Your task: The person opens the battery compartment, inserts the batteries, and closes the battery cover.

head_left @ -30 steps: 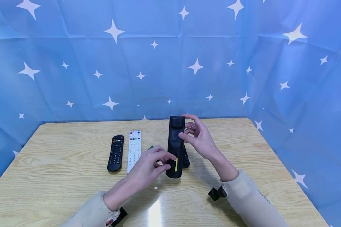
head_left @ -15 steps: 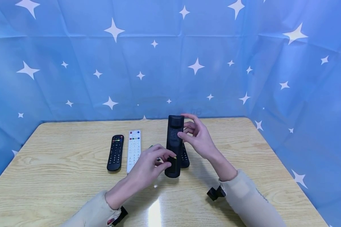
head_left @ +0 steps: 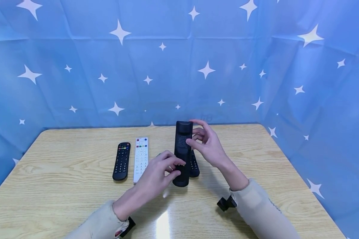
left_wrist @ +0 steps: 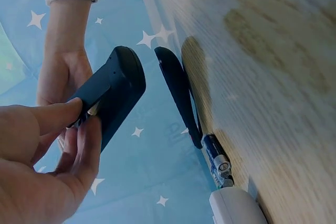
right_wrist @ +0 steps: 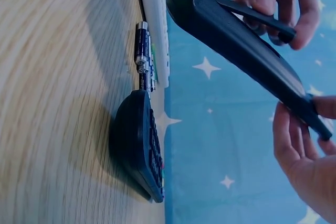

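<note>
My right hand (head_left: 207,146) holds a black remote control (head_left: 183,139) by its top end, above the table with its back facing me. At its lower end, the left hand (head_left: 158,169) pinches the black battery cover (right_wrist: 252,13). In the right wrist view the cover slants away from the remote's back, one end close against the remote's lower end and the other between the left fingers. A pale yellowish bit of the battery compartment (left_wrist: 93,110) shows behind those fingers in the left wrist view; most of the compartment is hidden.
Behind the held remote, another black remote (head_left: 194,166) lies on the wooden table (head_left: 62,186). Several batteries (right_wrist: 142,45) lie near it. Further left are a white remote (head_left: 141,157) and a black one (head_left: 121,161). A blue starry curtain (head_left: 167,73) stands behind.
The battery cover has swung toward the remote's back, so the yellow seen in the compartment has shrunk from a long strip to almost nothing. Both hands and the remote have shifted slightly.
</note>
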`<state>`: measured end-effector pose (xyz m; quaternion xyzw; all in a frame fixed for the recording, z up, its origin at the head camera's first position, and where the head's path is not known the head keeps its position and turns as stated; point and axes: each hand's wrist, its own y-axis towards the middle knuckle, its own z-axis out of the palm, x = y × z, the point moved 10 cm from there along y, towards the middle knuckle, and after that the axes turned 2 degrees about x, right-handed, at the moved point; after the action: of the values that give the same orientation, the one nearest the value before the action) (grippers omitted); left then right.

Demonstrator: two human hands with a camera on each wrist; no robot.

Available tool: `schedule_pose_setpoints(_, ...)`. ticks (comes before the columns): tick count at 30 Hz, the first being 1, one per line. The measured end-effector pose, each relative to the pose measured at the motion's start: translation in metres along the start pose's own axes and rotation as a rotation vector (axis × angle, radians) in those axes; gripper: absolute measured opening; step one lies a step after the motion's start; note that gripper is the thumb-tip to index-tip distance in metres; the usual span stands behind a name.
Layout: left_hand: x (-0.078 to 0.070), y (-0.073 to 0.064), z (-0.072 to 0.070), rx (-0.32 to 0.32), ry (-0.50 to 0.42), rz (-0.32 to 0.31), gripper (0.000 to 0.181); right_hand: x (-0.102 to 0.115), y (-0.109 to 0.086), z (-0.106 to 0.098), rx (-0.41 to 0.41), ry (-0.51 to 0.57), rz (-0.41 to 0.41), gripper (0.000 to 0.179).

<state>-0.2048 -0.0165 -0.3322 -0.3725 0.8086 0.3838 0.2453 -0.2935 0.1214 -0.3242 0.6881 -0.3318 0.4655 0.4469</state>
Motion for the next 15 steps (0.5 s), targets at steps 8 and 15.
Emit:
schedule_pose_setpoints(8, 0.0014, -0.0004, -0.0013, -0.029, 0.088, -0.018, 0.032, 0.0020, -0.0013, 0.0013, 0.008, -0.004, -0.008, 0.059)
schedule_pose_setpoints(15, 0.0018, 0.0007, -0.0013, -0.038, 0.094, -0.027, 0.033, 0.0041, -0.0019, 0.0008, 0.006, -0.006, -0.015, 0.058)
